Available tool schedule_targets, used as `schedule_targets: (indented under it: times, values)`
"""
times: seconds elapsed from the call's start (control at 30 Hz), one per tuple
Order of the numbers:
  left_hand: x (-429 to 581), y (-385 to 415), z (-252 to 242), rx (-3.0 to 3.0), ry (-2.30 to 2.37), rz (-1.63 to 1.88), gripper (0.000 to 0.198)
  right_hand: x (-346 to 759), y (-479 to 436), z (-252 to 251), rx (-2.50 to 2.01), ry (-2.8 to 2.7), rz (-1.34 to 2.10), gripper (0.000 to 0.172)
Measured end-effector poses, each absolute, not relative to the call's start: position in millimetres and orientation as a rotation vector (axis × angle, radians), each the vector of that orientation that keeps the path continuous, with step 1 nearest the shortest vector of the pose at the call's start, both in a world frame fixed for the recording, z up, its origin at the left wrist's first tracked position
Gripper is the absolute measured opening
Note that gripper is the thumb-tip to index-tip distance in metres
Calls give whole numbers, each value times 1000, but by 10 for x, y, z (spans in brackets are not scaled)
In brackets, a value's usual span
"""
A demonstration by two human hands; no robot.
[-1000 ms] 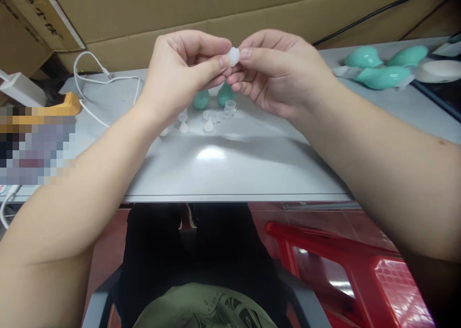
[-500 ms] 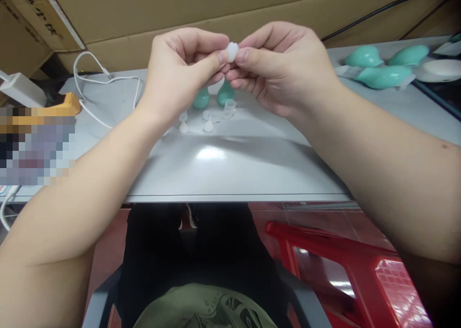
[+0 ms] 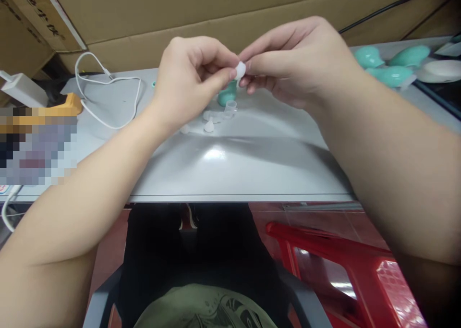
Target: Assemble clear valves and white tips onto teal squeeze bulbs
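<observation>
Shift: since half a second ago the left grip [image 3: 190, 78] and the right grip [image 3: 298, 61] have slid a little toward the right edge of the tabletop [image 3: 252, 174] and dipped, taking the white cap [image 3: 240, 70] with them; a second bulb seen by the left wrist then is now hidden behind that hand.
Left grip: thumb and forefinger pinched on the left side of the white cap, the other fingers curled in.
Right grip: thumb and forefinger clenched on the cap's right side (the two grasps meet on it), the remaining fingers loosely bent beneath.
White cap: small, rounded and translucent, held in the air above the far middle of the tabletop, touched only by fingertips.
Teal bulb [image 3: 226, 95]: stands below the cap toward the far edge, partly covered by fingers.
Clear cup [image 3: 230, 106]: just beside the bulb, on its near side.
Cone pieces [image 3: 209, 125]: nearer still, one by the left wrist.
Far-left corner: looped white cable [image 3: 108, 80], white charger [image 3: 21, 89].
Far-right corner: more teal bulbs [image 3: 391, 76], lying down.
Below the near edge: red stool [image 3: 324, 251].
</observation>
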State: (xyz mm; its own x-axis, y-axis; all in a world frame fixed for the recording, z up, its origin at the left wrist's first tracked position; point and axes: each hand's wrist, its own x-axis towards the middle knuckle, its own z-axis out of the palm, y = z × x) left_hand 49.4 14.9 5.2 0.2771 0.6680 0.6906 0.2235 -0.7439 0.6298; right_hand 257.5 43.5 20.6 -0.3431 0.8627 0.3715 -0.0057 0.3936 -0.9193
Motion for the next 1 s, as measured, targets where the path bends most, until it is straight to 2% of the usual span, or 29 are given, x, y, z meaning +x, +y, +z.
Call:
schedule_targets:
  times: [0.1,0.23,0.4,0.63,0.77,1.0]
  values:
    - [430,109,93,2413,785,1310,15,2776,520,274,-881,-1903,1124,28]
    - [451,119,96,2484,858,985,11,2953,675,301,-1239,-2433,1053,30]
    - [540,187,17,2558,1017,638,7,2897,769,197,-1256,-2623,958,29]
    - [554,75,80,2683,1010,578,14,2915,720,173,-1218,-2785,758,16]
    - [571,0,139,2814,1031,502,25,2916,663,216,-1252,-2806,790,19]
    - [408,-14,264,2845,924,836,20,2950,588,351,-1295,-2690,805,20]
